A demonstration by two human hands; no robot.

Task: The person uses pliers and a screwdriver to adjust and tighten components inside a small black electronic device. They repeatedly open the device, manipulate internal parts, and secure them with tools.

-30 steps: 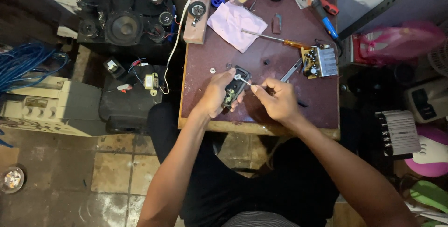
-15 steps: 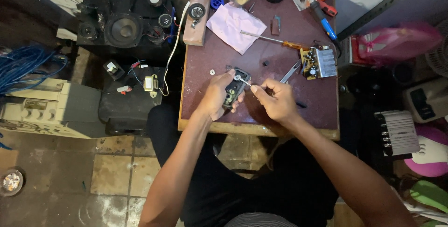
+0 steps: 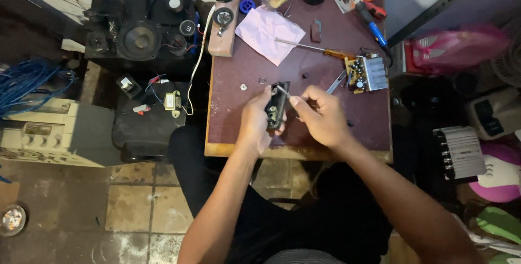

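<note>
My left hand [image 3: 255, 121] grips a small black electronic part [image 3: 275, 107] and holds it upright just above the dark brown worktable [image 3: 239, 68]. My right hand [image 3: 320, 116] is closed around a thin metal tool [image 3: 283, 92] whose tip touches the top of the black part. Both hands hover over the near middle of the table.
A circuit board with a metal heat sink [image 3: 366, 74], a screwdriver [image 3: 312, 48], a pink cloth [image 3: 268, 33] and a blue-handled tool [image 3: 372, 19] lie on the table. A black speaker unit [image 3: 138, 38] and beige device [image 3: 54, 133] stand at the left. Tiled floor lies below.
The black part has been turned more upright between my hands. My right hand has shifted slightly, its tool tip staying at the part.
</note>
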